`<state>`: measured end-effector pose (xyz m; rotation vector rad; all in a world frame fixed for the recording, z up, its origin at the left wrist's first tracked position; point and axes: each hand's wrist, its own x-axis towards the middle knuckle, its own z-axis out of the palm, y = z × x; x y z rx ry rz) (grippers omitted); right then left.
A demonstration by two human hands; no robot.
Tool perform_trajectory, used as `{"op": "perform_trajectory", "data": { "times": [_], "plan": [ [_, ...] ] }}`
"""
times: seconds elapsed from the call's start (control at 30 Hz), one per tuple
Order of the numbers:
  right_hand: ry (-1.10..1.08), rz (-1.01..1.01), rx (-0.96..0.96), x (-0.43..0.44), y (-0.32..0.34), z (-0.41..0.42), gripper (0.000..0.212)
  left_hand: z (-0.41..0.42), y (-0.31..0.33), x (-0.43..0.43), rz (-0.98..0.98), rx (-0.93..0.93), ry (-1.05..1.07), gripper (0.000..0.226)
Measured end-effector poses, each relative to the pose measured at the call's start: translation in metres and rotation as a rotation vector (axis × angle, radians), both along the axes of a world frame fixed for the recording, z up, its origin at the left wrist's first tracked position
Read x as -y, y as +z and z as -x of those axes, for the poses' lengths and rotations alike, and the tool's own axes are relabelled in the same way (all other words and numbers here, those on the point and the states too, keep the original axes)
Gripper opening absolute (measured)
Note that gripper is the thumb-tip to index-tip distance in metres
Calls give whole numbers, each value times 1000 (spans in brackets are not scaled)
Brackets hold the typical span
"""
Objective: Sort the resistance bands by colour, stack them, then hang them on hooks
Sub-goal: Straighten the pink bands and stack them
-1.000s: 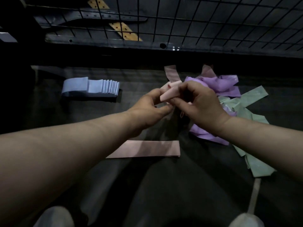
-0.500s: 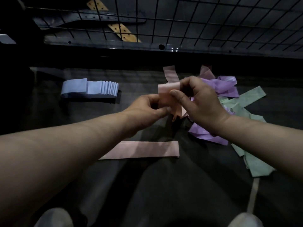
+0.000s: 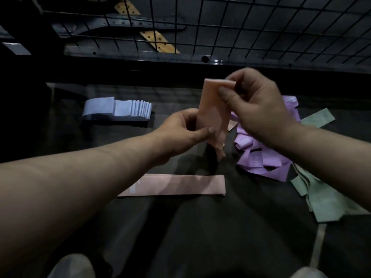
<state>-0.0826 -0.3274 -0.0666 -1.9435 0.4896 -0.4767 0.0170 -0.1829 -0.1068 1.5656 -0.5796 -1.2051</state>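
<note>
Risks from here, as I judge them:
- The right hand (image 3: 259,109) pinches the top end of the held pink band (image 3: 212,113) between thumb and fingers. The left hand (image 3: 180,135) pinches its lower part, thumb across the front. Both grips are small pinches on thin, slick-looking material. If 1 slips, the band probably drops toward the purple pile (image 3: 261,157) just beside it and gets mixed back in.
- The band's lower end looks crumpled and blurred. Laid down like that it likely won't sit flat on the flat pink band (image 3: 176,185), and the stack skews.
- The light is dim and pink and purple read close, so a mis-sort is plausible.
- The right forearm crosses above the purple pile and the green bands (image 3: 325,201). A low sweep could drag them.
- I can't make out any hooks. The wire grid (image 3: 241,27) behind is my guess for hanging.

Look of the bands:
- The held band is salmon-pink, a wide flat strip. It hangs roughly upright in the air between the 2 hands, above the dark surface (image 3: 200,237), with its top edge folded over at the right-hand pinch.
- The flat pink band lies straight and smooth, near and below the hands.
- The blue stack (image 3: 120,111) sits well apart on the left, fanned but tidy.
- The purple and green bands are loose, overlapping and unsorted.
</note>
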Motion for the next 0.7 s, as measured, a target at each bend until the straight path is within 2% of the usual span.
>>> {"op": "perform_trajectory", "data": {
  "times": [0.1,0.27,0.37,0.47,0.53,0.7],
  "plan": [
    [-81,-142,19,-3,23,-9,4,-3,-1,-3,-72,10,-50,28],
    [-336,-411,-4,12,28,-18,9,-12,-7,-14,-126,7,-58,32],
    [-479,-518,0,31,19,-21,17,-17,-12,-23,-166,31,-57,17],
    [-575,-638,-31,41,7,-19,17,-21,-17,-30,-192,24,-39,14],
    [-624,-688,-50,44,-2,-16,12,-23,-17,-33,-208,5,-34,12],
    [-683,-736,-72,57,-18,-4,21,-20,-7,-31,-212,-102,4,10]
  ]
}}
